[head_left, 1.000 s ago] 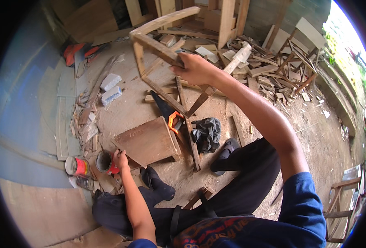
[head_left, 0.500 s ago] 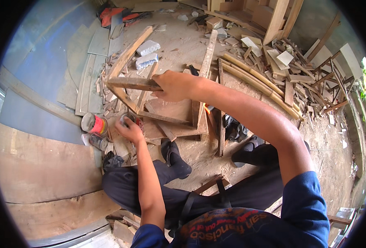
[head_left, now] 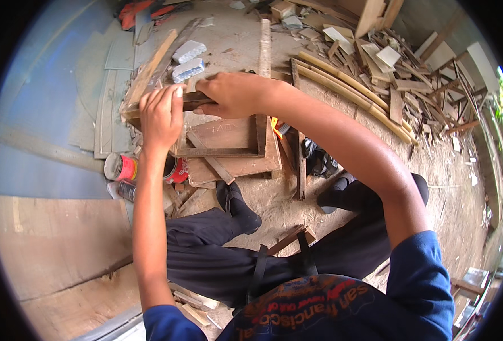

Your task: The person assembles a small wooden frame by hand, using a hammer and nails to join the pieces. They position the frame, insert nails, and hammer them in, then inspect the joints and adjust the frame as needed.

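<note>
A wooden frame with long legs (head_left: pixel 223 152) stands tilted before me, over a brown board. My right hand (head_left: pixel 229 94) is closed around its raised top bar. My left hand (head_left: pixel 161 116) lies across the same bar, further left, with its fingers pressed together over the wood. Its palm is turned away, so anything between the fingers and the bar is hidden. Just below, partly behind my left forearm, stands a red can (head_left: pixel 176 170). One frame leg reaches away from me on the right, another on the left.
To the left stand a pink-labelled can (head_left: pixel 121 167) and a dark can (head_left: pixel 127 190). Two pale blocks (head_left: pixel 188 61) lie beyond the frame. Bamboo poles (head_left: pixel 354 94) and heaped wood scraps (head_left: pixel 410 85) fill the right. A black plastic bag (head_left: pixel 319 162) sits near my right foot.
My left hand has risen from beside the can onto the frame's top bar. My right hand still grips the bar. The whole view has shifted slightly, revealing the red can.
</note>
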